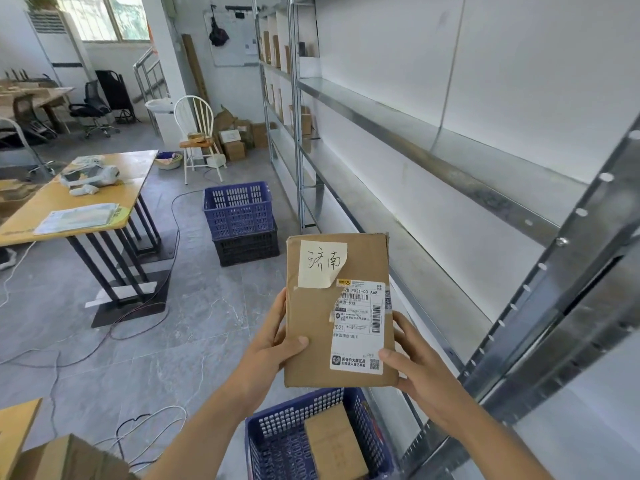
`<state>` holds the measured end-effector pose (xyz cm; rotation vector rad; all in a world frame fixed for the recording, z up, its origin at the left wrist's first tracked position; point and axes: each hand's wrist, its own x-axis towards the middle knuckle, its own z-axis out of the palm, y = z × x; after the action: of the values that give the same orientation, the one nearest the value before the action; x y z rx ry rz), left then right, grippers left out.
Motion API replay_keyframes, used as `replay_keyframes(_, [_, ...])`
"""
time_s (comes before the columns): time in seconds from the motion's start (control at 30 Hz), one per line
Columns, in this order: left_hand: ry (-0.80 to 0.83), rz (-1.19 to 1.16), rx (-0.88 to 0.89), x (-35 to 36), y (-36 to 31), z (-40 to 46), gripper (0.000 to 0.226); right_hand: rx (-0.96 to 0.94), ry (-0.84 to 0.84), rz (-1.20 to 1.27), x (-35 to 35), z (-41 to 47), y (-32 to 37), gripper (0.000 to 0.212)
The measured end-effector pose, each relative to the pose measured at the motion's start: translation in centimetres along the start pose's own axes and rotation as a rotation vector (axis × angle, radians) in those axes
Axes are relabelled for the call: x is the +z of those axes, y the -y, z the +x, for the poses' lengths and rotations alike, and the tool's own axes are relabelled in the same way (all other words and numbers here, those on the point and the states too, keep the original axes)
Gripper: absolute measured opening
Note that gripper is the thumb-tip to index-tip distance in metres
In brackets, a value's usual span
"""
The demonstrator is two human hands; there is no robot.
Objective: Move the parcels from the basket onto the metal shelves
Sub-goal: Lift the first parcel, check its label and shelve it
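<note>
Head view: left hand (277, 344) and right hand (420, 368) grip a flat brown parcel (313, 323) by its lower side edges, thumbs across its labelled face. Parcel held upright above blue basket (277, 441), which contains another parcel (334, 445). Metal shelves (433, 157) just right.

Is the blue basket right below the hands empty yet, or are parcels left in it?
Not empty. One brown parcel still lies inside the blue basket, beneath the parcel held in both hands.
</note>
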<state>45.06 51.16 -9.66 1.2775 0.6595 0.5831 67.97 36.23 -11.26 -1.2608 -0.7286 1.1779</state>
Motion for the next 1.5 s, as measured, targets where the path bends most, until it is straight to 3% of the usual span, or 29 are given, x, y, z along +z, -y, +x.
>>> replay_keyframes(0.17, [0.008, 0.022, -0.015, 1.6, 0.8, 0.5, 0.083, -0.004, -0.002, 0.033, -1.4, -0.5, -0.2, 0.055])
replay_keyframes(0.47, [0.108, 0.025, -0.013, 3.4, 1.8, 2.0, 0.083, -0.028, -0.159, 0.074, -3.2, -3.4, -0.5, 0.059])
replay_keyframes(0.93, [0.709, 0.042, -0.069, 8.2, 2.3, 1.0, 0.086, -0.147, -0.697, 0.121, 1.2, -17.9, -2.6, 0.049])
replay_keyframes(1.07, [0.841, 0.08, -0.077, 12.3, 2.7, -0.9, 0.087, -0.199, -0.878, 0.108, 3.1, -24.3, -2.5, 0.054])
replay_keyframes(1.5, [1.376, 0.144, -0.207, 28.6, 5.0, -15.1, 0.083, -0.316, -1.418, 0.12, 7.6, -46.9, -5.8, 0.037])
